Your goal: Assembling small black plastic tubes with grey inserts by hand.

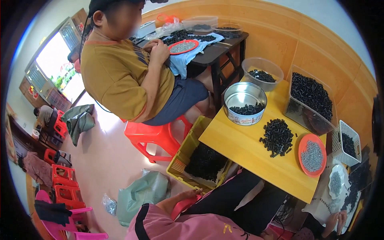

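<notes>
My left hand [194,193] is low beside my thigh, its fingers curled at the edge of a pink-red stool [185,207], next to a yellow crate [173,166] with black pieces in it. A small patch of skin at the lower edge may be my right hand [266,234]; its fingers are hidden. On the yellow table [236,140] before me lies a pile of short black tubes [277,137]. An orange-red plate [303,160] of small grey metal parts, a round tin [245,117], a round clear tub [261,61] and a large clear bin [306,116] stand around it.
At the left, a person in a mustard shirt [112,76] sits on a red stool [152,136] at a dark table. Another person's hand [336,221] is at the lower right, near a white scalloped dish [335,182] and a white basket [346,146]. A green sack [144,196] lies on the floor.
</notes>
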`<state>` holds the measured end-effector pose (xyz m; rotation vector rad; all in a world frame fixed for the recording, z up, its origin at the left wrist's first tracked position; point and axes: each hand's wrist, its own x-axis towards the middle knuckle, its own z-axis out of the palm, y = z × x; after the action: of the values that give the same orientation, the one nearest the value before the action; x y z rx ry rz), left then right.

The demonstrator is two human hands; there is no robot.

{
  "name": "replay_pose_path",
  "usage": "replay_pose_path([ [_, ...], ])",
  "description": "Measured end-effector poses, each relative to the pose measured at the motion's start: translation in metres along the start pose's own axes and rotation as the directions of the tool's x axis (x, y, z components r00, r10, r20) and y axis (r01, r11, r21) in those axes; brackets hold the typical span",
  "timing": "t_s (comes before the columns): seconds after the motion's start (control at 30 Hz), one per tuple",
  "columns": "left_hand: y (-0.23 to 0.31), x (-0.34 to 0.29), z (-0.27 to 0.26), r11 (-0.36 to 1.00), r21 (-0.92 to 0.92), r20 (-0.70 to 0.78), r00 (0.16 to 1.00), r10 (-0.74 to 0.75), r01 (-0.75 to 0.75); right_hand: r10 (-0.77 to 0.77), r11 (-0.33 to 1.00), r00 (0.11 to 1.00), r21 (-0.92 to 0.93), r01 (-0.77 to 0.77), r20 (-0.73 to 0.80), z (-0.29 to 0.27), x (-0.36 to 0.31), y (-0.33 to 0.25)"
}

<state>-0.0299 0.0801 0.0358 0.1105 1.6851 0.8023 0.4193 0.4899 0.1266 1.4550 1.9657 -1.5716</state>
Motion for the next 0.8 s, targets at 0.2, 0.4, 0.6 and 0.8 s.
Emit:
replay_pose_path([
  [0.2, -0.006, -0.004, -0.001, 1.000, -0.022, -0.064, 0.998, 0.015, -0.017, 0.001, 1.000, 1.000, 0.005, -0.001, 0.011, -0.001, -0.008, -0.016],
  [0.4, -0.007, -0.007, -0.004, 0.999, -0.041, -0.127, 0.991, 0.031, -0.036, 0.002, 1.000, 1.000, 0.012, -0.002, 0.019, 0.004, -0.017, -0.035],
  [0.6, 0.006, 0.004, -0.003, 0.996, -0.064, -0.179, 0.983, 0.045, -0.057, 0.011, 1.000, 1.000, 0.011, -0.011, 0.021, 0.004, -0.033, -0.052],
  [0.8, 0.001, -0.001, -0.009, 0.995, -0.073, -0.230, 0.972, 0.052, -0.070, 0.025, 0.999, 0.999, 0.025, -0.026, 0.025, 0.009, -0.048, -0.066],
])
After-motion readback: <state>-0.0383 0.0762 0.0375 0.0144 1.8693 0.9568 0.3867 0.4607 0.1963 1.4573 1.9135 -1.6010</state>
